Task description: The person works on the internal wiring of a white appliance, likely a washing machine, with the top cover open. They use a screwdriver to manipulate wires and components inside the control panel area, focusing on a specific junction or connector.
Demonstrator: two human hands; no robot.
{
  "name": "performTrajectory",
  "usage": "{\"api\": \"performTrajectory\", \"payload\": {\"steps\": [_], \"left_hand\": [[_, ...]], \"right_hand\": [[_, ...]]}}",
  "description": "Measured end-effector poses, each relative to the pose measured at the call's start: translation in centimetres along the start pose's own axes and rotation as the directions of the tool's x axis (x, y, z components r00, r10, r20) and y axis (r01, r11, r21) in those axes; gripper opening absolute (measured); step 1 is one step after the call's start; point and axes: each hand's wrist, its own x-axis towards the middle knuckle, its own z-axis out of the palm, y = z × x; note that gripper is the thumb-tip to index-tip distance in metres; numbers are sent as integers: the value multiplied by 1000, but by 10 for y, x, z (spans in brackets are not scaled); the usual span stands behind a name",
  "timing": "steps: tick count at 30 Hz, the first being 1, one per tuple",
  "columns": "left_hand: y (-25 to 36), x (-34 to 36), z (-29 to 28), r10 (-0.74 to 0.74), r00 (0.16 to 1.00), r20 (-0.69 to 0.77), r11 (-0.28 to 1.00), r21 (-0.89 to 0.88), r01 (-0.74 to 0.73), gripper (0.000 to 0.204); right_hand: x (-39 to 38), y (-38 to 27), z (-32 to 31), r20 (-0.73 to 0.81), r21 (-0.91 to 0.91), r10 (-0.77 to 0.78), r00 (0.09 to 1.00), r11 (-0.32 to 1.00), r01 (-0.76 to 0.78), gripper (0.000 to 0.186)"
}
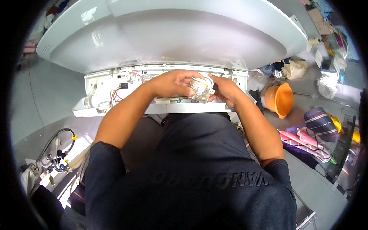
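In front of me, over an opened white appliance housing (168, 108), I hold a small part with a shiny, silvery, clear-looking body (200, 93) and a round white piece (209, 81) at its top. My left hand (177, 83) grips it from the left, thumb on its front and fingers behind. From the right, my right hand (226, 91) closes on its edge, with the thumb near the round white piece. Some of its fingertips are hidden behind the part. Thin red wires (115, 95) and a small black block (124, 86) lie in the housing, left of my hands.
A large glossy white panel (172, 34) rises behind the housing. Hoses and fittings (61, 163) lie at the lower left. To the right are an orange bucket (279, 100), a beige bag (294, 69), a white fluffy thing (327, 86) and folded pink cloth (306, 145).
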Motion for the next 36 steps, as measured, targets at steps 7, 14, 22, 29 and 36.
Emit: {"api": "performTrajectory", "payload": {"steps": [7, 14, 22, 29, 36], "left_hand": [[0, 6, 1, 63, 996, 68, 998, 11, -64, 60], [-8, 5, 7, 34, 999, -16, 999, 31, -33, 57], [3, 4, 11, 131, 987, 97, 990, 34, -135, 61], [12, 8, 9, 148, 986, 74, 986, 61, -153, 62], [11, 11, 9, 146, 987, 73, 987, 56, -150, 63]], "right_hand": [[-3, -17, -9, 67, -140, 3, 998, 990, 6, 38], [13, -23, -24, 79, -187, 45, 996, 982, -29, 36], [21, -30, -35, 199, -307, 147, 969, 948, -81, 38], [7, -47, -25, 108, -328, 118, 987, 941, -77, 37], [16, -46, -35, 146, -366, 164, 976, 925, -101, 41]]}}
